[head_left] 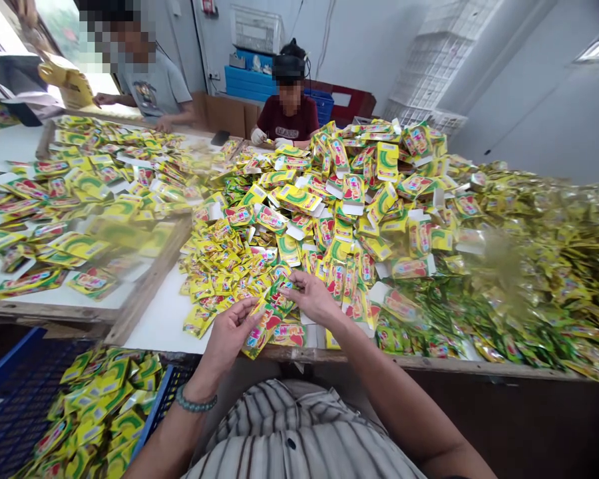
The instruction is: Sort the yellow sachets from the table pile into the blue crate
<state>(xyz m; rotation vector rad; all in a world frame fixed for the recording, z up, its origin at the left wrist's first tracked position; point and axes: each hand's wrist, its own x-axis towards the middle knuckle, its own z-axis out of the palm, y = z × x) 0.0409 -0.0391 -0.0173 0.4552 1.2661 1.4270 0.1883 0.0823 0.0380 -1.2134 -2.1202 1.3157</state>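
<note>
At the near edge of the table, my left hand [234,327] is closed on a small yellow, green and red printed box [260,336], held at a slant. My right hand [309,296] pinches a green sachet [278,297] right at the upper end of that box. Whether the sachet is partly inside the box cannot be made out. Small yellow packets [219,256] lie heaped just beyond my left hand. Past my right hand rises a pile of open printed cartons [339,233], many with white flaps out.
Green and gold sachets [529,279] cover the table's right side. A wooden divider [152,279] separates more boxes [84,246] on the left. A blue crate [10,392] of filled-looking boxes stands below left. Two people, one in a dark red shirt [289,123], work across the table.
</note>
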